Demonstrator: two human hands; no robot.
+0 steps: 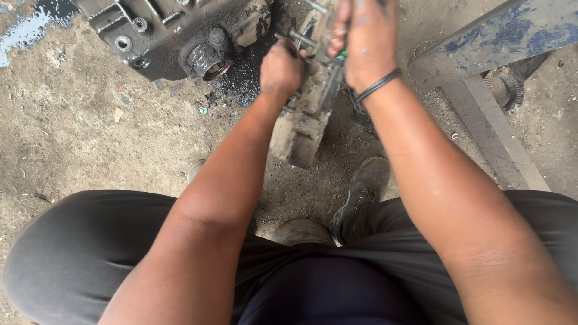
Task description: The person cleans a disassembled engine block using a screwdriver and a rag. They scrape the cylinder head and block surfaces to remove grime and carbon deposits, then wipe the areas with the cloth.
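Note:
A dirty, mud-coated metal housing part (304,114) stands on end on the dirt floor between my knees. My left hand (280,69) is closed around its upper left side, beside a protruding metal stud (300,39). My right hand (364,42), with a black band on the wrist, is closed on a tool with a green handle (341,54) pressed against the top of the part. The tool's tip is hidden behind my fingers.
A large greasy engine casing (174,33) with round ports lies at the top left beside a dark oil patch (244,84). A blue-painted steel frame (500,36) and its grey beam (490,132) run along the right, with a gear (506,87) behind. My shoe (361,189) rests below the part.

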